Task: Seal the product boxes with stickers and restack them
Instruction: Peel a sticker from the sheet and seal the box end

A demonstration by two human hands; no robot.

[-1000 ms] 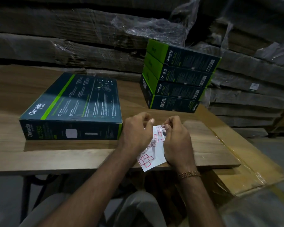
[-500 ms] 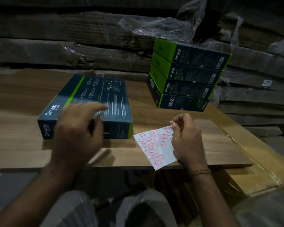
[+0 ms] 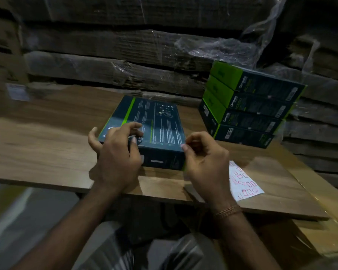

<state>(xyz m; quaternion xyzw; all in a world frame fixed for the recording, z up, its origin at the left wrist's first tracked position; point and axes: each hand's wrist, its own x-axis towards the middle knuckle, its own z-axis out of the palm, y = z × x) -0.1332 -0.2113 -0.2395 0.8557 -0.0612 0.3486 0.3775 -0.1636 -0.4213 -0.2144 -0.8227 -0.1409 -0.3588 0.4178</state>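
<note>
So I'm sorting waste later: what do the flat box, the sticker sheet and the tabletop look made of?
Flat box: printed cardboard with a slight sheen, judging by its crisp folded edges. Sticker sheet: thin white paper backing carrying red-outlined labels. Tabletop: wood-grain board, possibly laminate; the thin edge suggests a panel.

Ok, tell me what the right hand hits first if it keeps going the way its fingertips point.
The right hand points its pinched fingertips left and slightly forward at the near right corner of the flat box. That corner comes first; they look almost touching already, though depth is unclear.
</note>
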